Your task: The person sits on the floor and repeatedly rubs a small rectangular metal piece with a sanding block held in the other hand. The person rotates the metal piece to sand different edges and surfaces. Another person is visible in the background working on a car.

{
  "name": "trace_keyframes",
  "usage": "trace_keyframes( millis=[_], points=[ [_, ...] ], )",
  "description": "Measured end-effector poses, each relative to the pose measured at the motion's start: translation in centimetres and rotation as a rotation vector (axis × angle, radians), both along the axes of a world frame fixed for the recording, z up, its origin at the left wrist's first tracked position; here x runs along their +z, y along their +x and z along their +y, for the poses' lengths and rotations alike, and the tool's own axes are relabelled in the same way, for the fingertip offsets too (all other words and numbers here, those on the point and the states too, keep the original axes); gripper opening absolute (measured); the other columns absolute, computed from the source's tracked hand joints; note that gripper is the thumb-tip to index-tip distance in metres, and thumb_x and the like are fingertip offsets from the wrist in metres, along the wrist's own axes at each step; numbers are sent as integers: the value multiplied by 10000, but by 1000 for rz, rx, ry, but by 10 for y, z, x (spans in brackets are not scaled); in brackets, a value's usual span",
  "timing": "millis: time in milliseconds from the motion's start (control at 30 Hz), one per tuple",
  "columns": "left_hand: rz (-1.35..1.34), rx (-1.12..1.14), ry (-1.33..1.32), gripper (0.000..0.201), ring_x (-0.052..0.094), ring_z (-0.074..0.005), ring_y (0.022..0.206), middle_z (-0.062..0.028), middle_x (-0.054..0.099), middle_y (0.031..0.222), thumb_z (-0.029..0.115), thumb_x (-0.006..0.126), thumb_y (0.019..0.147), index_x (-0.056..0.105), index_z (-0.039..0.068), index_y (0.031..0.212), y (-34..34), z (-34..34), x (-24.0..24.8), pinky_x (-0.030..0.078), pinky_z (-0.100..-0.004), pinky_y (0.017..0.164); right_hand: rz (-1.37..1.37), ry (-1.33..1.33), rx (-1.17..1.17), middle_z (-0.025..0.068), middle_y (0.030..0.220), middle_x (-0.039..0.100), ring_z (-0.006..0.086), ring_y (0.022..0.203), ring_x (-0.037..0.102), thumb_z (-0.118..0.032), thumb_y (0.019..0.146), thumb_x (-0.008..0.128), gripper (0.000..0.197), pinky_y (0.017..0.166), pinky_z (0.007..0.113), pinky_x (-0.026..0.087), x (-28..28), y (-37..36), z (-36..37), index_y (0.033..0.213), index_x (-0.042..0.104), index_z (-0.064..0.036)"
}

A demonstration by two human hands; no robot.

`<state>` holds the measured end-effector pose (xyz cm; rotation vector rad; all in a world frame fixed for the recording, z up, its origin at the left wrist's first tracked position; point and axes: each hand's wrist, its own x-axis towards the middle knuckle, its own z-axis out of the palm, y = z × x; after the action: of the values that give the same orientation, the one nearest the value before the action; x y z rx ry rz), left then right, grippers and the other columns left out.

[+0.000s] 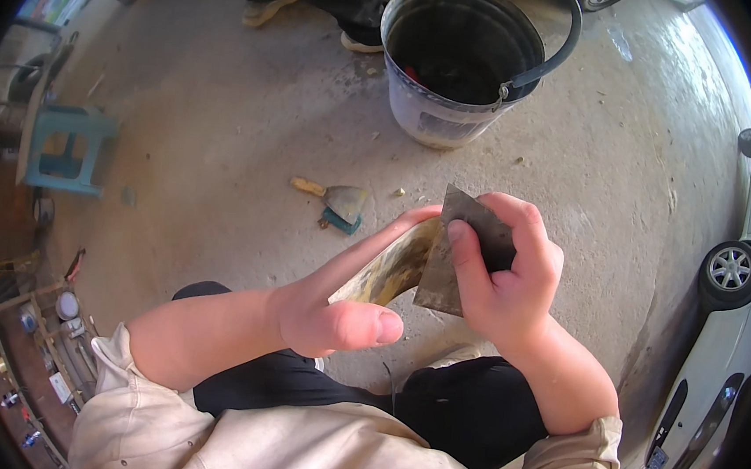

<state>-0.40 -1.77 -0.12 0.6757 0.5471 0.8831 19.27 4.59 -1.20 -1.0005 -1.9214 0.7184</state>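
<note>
Well, I see my right hand (520,277) pinching a thin gray blade (439,279) while my left hand (320,318), half-curled, apparently grips a mottled plate (391,267) beside it.

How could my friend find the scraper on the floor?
Find the big bucket. Look down and left of it, on the grey floor beyond the left hand. The scraper has a yellowish handle, unlike the teal thing beside it.
</note>
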Motion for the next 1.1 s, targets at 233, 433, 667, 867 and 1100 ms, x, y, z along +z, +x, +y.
trace_keyframes(
  millis=[233, 433, 667, 867, 1100],
  points=[
    [15, -18, 68, 947, 304, -226, 1439, -142, 339, 1526, 137, 601, 785, 120, -54, 1577, 0, -8, -13, 232, -372, 1208, 31, -15, 93, 114, 815, 699, 234, 642, 706, -6, 813, 765, 291, 576, 300, 548, 5, 0, -5, 1071, 632, -25],
    [-47, -125, -72, 965, 314, -210, 1430, -128, 331, 1548, 152, 602, 783, 109, -30, 1593, -3, -3, 5, 238, -363, 1206, 34, -58, 143, 120, 832, 702, 235, 665, 708, -5, 823, 758, 279, 601, 295, 554, 13, 4, -11, 1072, 633, -25],
    [-157, -59, -27, 994, 292, -255, 1474, -150, 320, 1560, 142, 601, 769, 81, -22, 1600, 6, 1, 9, 204, -387, 1229, 57, -68, -50, 127, 828, 700, 201, 688, 712, -8, 869, 732, 251, 640, 275, 548, 16, 14, -1, 1095, 621, 0],
    [-61, -57, 59, 1007, 292, -248, 1464, -163, 311, 1564, 82, 607, 752, 73, -39, 1597, 5, -11, -12, 215, -387, 1221, 33, -49, 56, 122, 812, 697, 240, 665, 710, -4, 839, 744, 269, 612, 297, 552, 17, 7, -12, 1081, 627, -15],
    [-70, -106, 119, 957, 330, -226, 1428, -149, 346, 1547, 69, 595, 784, 98, -41, 1596, 1, -7, -17, 278, -373, 1182, 90, -185, 152, 120, 808, 696, 244, 669, 712, -15, 834, 750, 264, 608, 304, 555, 17, 6, -12, 1069, 631, -21]
  ],
)
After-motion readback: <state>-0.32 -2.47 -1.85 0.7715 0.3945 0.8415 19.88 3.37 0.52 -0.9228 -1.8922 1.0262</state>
